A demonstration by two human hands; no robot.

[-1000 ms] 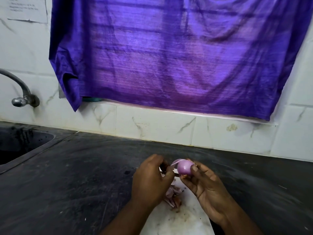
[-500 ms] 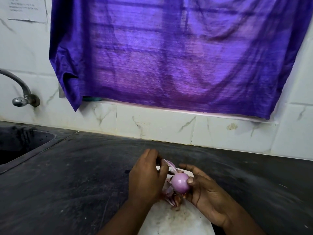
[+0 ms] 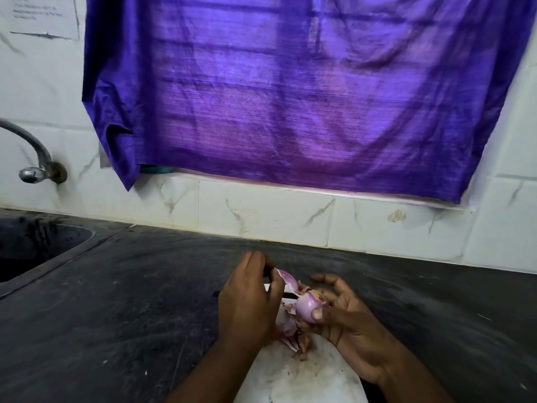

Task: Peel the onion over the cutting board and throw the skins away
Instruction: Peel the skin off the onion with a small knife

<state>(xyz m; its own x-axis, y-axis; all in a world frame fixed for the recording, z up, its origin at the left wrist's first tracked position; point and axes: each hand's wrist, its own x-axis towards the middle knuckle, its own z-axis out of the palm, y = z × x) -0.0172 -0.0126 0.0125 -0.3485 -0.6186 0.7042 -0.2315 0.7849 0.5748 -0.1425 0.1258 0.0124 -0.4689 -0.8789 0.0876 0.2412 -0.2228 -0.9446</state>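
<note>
Skin strip [image 3: 286,279], pinched by your left hand [image 3: 247,306] fingers [image 3: 253,261], runs up-left from the onion [image 3: 305,308] gripped by your right hand [image 3: 345,315]; pull leftward, over the cutting board [image 3: 305,379].

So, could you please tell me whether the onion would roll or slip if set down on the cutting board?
The onion looks round, so it would probably roll on the flat cutting board. Its peeled surface looks smooth and glossy, so likely slippery.

paper notice [image 3: 39,16] on wall: print seemingly too blurred to read
</note>
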